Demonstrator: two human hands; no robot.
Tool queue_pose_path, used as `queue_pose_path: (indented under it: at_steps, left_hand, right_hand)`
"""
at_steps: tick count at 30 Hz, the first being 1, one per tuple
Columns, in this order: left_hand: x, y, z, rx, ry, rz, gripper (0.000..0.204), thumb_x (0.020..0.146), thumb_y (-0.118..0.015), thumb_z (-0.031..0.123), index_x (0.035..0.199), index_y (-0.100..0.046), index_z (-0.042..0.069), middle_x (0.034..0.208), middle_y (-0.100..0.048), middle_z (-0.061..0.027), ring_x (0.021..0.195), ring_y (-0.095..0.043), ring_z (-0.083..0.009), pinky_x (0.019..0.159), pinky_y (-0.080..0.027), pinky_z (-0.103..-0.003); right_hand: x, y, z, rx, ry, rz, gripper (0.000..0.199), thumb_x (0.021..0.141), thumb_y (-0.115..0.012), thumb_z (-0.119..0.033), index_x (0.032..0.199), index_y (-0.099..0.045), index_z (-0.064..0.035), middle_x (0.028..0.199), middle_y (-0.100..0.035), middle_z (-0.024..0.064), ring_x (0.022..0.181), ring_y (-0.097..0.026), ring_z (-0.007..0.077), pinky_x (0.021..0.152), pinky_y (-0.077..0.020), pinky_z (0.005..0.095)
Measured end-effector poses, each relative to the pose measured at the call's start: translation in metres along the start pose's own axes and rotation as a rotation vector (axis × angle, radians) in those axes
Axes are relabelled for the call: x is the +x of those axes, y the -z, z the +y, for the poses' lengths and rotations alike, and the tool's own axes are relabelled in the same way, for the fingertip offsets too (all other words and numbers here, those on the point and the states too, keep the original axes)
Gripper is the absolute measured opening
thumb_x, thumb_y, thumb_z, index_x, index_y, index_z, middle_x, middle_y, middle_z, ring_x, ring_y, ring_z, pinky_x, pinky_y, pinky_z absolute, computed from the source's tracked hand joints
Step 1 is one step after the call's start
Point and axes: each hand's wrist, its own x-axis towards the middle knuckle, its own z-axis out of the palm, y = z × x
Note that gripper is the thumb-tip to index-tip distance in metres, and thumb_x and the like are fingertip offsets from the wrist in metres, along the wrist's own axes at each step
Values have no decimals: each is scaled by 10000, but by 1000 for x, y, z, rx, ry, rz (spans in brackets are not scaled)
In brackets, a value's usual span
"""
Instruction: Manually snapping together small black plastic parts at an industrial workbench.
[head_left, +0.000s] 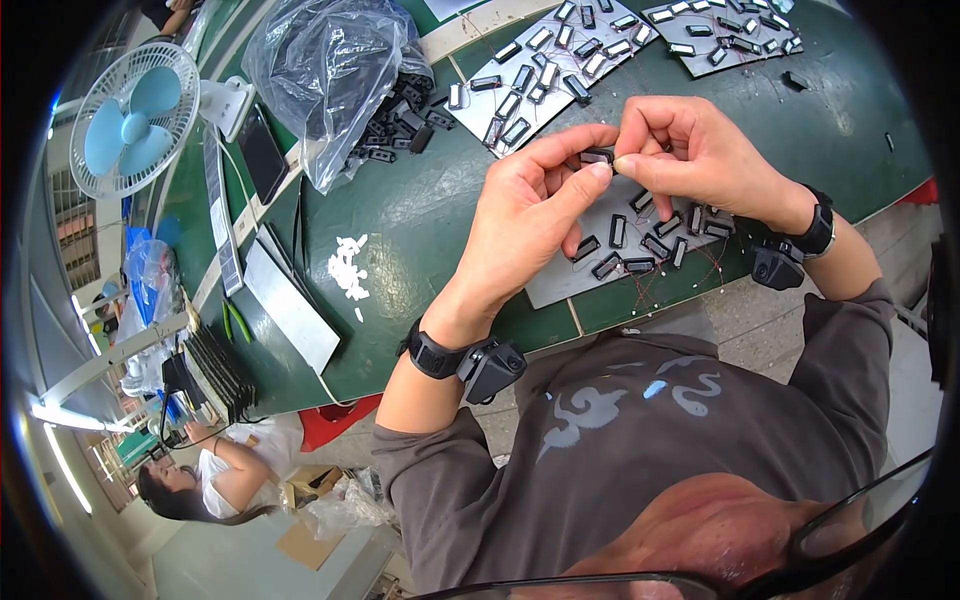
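Closely, hands (525,215) meet at small black oblong part (596,156).

Fingers of the left hand (532,208) hide part of the small dark piece (597,156); whether the right hand (690,150) grips its end cannot be told. Beneath the 2 hands, the lower metal plate (556,285) is partly covered by them. Left of the left hand, the white bits (345,264) are too small to identify. Farther off that way, the clear bag (320,70) hides some black parts (410,118) and is cut off by the upper edge.
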Motion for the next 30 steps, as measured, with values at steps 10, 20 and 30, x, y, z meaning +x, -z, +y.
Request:
queue_pose_path:
  at_steps: [10, 20, 30]
  left_hand:
    - [0, 1, -2, 42, 21, -10, 367, 975, -623, 137, 1302, -590, -28, 924, -629, -15, 624, -490, -27, 482, -417, -187]
    - [-1, -2, -4, -119, 9, -30, 406, 1015, -554, 163, 1374, -530, -26, 921, -623, -36, 606, -422, -44, 489, -447, -207]
    - [-5, -4, 2, -168, -7, -100, 478, 1021, -542, 183, 1447, -424, 2, 814, -611, -39, 552, -401, -43, 479, -435, -204]
  right_hand:
    - [2, 3, 2, -1, -26, -27, 124, 943, -633, -102, 890, -555, -21, 738, -533, -26, 568, -558, 51, 491, -503, 210]
    - [11, 15, 0, 269, -177, -58, 190, 936, -646, -197, 875, -557, -42, 670, -464, -54, 521, -439, 17, 428, -480, 198]
    - [13, 17, 4, 371, -262, -70, 176, 937, -637, -197, 884, -558, -49, 638, -365, -73, 523, -360, 9, 413, -480, 204]
